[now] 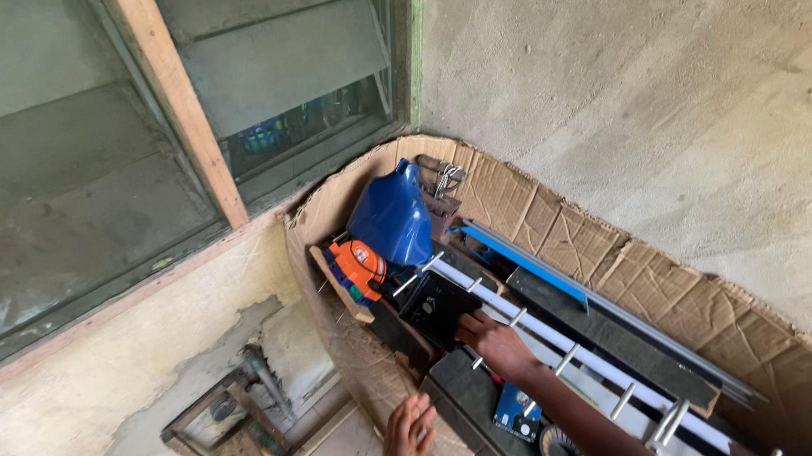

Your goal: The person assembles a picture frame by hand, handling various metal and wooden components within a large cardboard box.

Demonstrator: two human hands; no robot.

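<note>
A: Your right hand [494, 341] is down in the big cardboard box [567, 231], fingers curled onto the dark flat piece [439, 305] beside the long white rail [581, 360]. It looks like a grip on that piece's near edge, but the fingertips are tucked under, so you can't see how firmly they close.

B: And your left hand [409, 444]?

A: Near edge of the view, at the box's left wall. Fingers loose and slightly spread, resting against the cardboard, holding nothing. The wrist is cut off by the bottom of the frame.

B: What's around the right hand?

A: The white rail runs from the middle of the box towards the near right, with short metal pegs sticking out along it; its near end leaves the frame. Right of it lies a blue-edged metal strip [530, 263]. Far left in the box you've got a blue plastic jug [392, 221], and just near of it an orange tool [358, 268], half hidden behind a wooden slat.

B: Anything under your forearm?

A: A blue packet [518, 415] and a round wire brush wheel [560, 453], both partly covered by your arm. Outside the box, low left, a rusty metal frame [231, 432] sits on the floor, blurred.
</note>
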